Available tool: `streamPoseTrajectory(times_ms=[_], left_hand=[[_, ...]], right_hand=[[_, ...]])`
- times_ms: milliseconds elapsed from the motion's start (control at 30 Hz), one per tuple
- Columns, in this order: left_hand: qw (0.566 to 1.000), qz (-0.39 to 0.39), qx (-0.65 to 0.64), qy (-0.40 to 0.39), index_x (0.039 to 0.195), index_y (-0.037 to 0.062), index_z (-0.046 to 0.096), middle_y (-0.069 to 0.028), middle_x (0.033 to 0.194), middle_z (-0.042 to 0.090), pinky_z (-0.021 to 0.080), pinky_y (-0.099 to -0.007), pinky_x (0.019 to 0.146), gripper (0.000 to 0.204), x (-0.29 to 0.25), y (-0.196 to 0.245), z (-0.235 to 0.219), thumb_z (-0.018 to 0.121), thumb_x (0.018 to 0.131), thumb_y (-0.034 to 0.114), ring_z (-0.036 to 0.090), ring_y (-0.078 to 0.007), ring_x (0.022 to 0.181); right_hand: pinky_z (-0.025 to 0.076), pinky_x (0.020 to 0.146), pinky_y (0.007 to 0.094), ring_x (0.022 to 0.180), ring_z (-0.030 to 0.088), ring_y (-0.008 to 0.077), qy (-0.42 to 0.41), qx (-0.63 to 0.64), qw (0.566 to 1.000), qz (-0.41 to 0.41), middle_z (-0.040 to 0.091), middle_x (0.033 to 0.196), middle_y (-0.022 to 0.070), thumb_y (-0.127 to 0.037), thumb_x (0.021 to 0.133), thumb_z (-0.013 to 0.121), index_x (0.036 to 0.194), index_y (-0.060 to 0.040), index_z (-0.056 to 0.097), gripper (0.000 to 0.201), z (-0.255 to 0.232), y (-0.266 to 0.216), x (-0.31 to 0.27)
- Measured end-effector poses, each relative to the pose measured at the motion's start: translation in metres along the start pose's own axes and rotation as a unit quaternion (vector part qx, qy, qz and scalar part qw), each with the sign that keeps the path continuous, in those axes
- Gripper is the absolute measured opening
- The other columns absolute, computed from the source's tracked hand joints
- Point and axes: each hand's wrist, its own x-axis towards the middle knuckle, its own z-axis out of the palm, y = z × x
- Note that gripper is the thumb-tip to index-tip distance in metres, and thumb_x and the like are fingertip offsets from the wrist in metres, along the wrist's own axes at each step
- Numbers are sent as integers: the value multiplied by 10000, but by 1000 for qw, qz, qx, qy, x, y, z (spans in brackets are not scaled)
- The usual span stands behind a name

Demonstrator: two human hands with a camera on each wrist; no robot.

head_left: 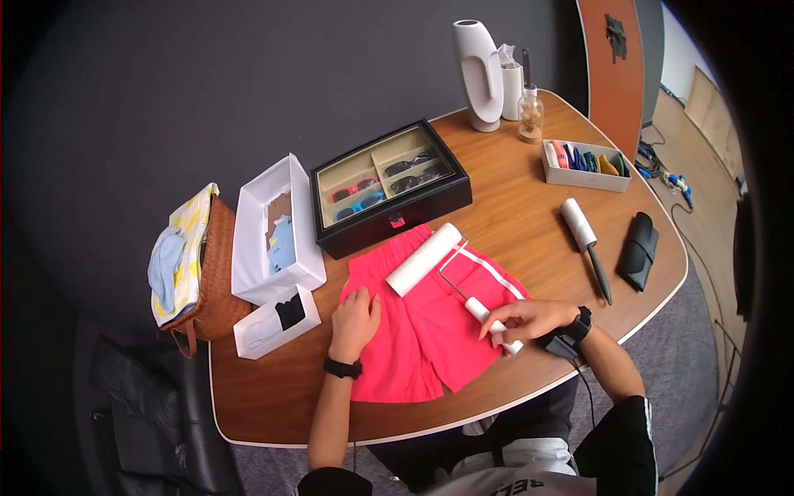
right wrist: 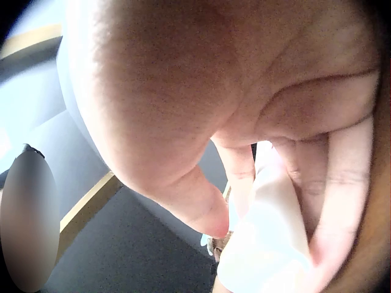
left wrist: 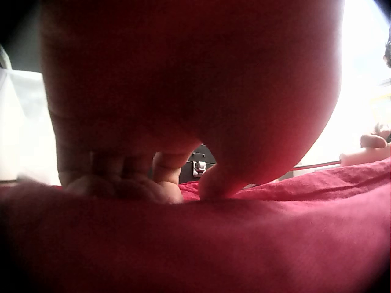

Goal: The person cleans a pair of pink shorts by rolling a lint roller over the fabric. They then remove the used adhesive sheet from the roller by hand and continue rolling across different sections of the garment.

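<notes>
Bright pink shorts (head_left: 405, 347) with a white side stripe lie spread at the near side of the table. A large lint roller (head_left: 424, 259), white with a bent wire frame, lies across their upper part. My right hand (head_left: 525, 319) holds its white handle near the shorts' right leg. In the right wrist view the handle (right wrist: 269, 232) sits between the thumb and the curled fingers. On the shorts' left side rests my left hand (head_left: 356, 322), holding nothing. The left wrist view shows its fingertips (left wrist: 165, 192) down on the pink cloth (left wrist: 201, 244).
A black glasses case (head_left: 397, 194) stands behind the shorts. White boxes (head_left: 306, 264) and a woven basket (head_left: 223, 273) are at left. Rightward lie a smaller lint roller (head_left: 589, 248), a black pouch (head_left: 638, 252) and a box of rolled cloths (head_left: 579, 176). A white vase (head_left: 480, 83) stands at the back.
</notes>
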Motion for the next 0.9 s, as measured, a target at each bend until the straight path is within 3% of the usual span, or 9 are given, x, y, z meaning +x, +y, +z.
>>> streamPoseTrajectory(times_ms=[300,500,667,767,833,900], left_hand=[[1000,-1,23,-5,911,27,584,-218,860,658,530,-543,669,250,0,-7,5,574,963,271,664,-422,788],[1000,6,4,18,928,14,591,-221,882,660,533,-543,697,257,-2,-10,7,582,957,269,664,-424,815],[1000,-1,13,-2,931,1,591,-235,900,662,533,-539,706,263,-1,-10,9,582,955,263,664,-426,827],[1000,-5,7,-8,928,2,589,-235,895,660,530,-540,704,262,-1,-10,8,577,958,261,662,-428,828],[1000,1,5,-4,927,1,588,-234,895,659,529,-540,703,262,-1,-11,8,576,958,261,661,-428,829],[1000,8,2,-6,927,1,588,-233,894,658,527,-540,703,262,-2,-10,9,575,959,260,660,-429,830]], right_hand=[[526,882,284,998,605,121,-15,8,1000,-12,621,1082,43,12,972,560,1304,-43,578,337,2,-2,-3],[519,836,283,897,614,132,25,-1,999,-24,595,1050,49,-34,1017,517,1265,-24,591,258,14,-13,-17],[485,735,244,777,571,82,132,-89,987,2,564,790,6,-260,1098,405,1245,-51,597,319,70,-42,-81],[492,753,255,796,588,100,194,-49,980,5,595,841,17,-205,1098,402,1267,-34,593,307,107,-30,-117],[499,770,263,823,608,119,221,8,974,-52,607,871,29,-167,1093,404,1279,-20,587,300,127,-9,-137],[505,784,277,849,625,138,260,13,965,-32,614,915,48,-122,1071,420,1282,-9,583,289,150,-3,-150]])
